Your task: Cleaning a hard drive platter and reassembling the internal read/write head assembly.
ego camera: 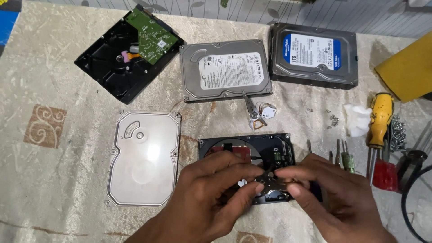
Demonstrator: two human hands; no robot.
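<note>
An opened hard drive case point(270, 148), black inside, lies in front of me near the table's front edge. My left hand point(211, 189) and my right hand point(324, 193) meet above its right part. Both pinch a small flat metal plate point(270, 183), one from each side, with the fingertips close together. My hands hide the case's lower half. To the left of the case lies its silver lid point(144, 157), flat on the cloth.
A black drive shell with a green circuit board point(150, 33) lies at the back left, a silver-labelled drive point(225, 69) in the middle, a blue-labelled drive point(315, 54) to the right. A read arm point(254, 112) lies beside loose screws point(334, 120). A yellow-handled screwdriver point(380, 119) and bits sit at the right.
</note>
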